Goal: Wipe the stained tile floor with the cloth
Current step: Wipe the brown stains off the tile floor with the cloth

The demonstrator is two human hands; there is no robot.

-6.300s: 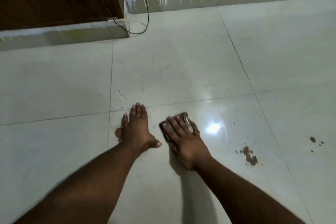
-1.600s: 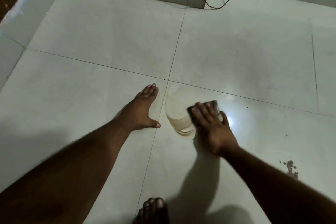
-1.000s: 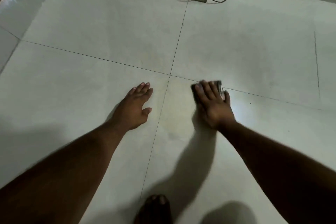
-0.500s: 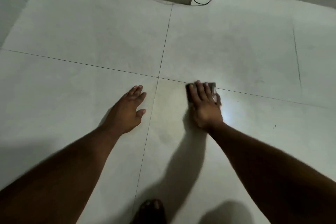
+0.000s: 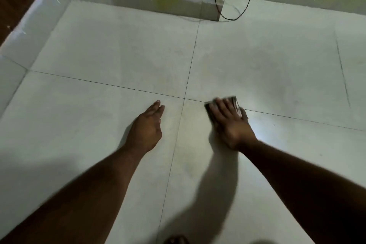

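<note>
The pale tile floor fills the view, crossed by dark grout lines. My right hand lies flat on a small dark folded cloth, pressing it to the tile just right of the grout crossing. Only the cloth's far edge and left side show past my fingers. My left hand rests flat on the tile to the left of the grout line, fingers together, holding nothing. No stains show on the tiles in view.
A paint-streaked skirting runs along the far wall and up the left side. A black cable loops on the floor by the wall corner. My toes show at the bottom edge.
The view has shifted, showing more of the left skirting. My right hand and the cloth sit by the same grout crossing; my left hand stays planted. The brown stains seen earlier are out of view.
</note>
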